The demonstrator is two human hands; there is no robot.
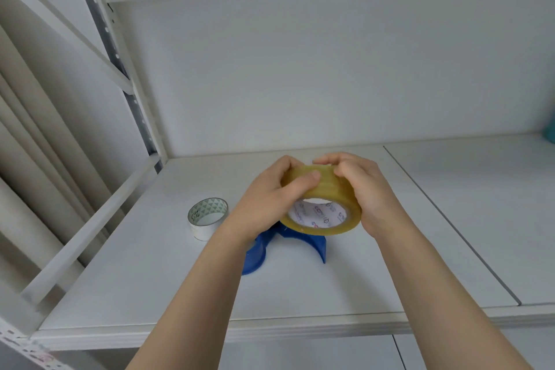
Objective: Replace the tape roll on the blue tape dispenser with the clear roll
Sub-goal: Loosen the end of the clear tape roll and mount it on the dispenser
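Observation:
A yellowish clear tape roll with a white printed core is held in the air between both hands, above the shelf. My left hand grips its left side, thumb across the outer face. My right hand grips its right side, fingertips on the top edge. Right under the roll, the blue tape dispenser lies on the white shelf, partly hidden by my left wrist and the roll. To the left stands a smaller white tape roll with a green triangle pattern inside its core.
The shelf has a white back wall and a metal upright at the left. A seam splits the shelf boards on the right. A teal object peeks in at the far right edge.

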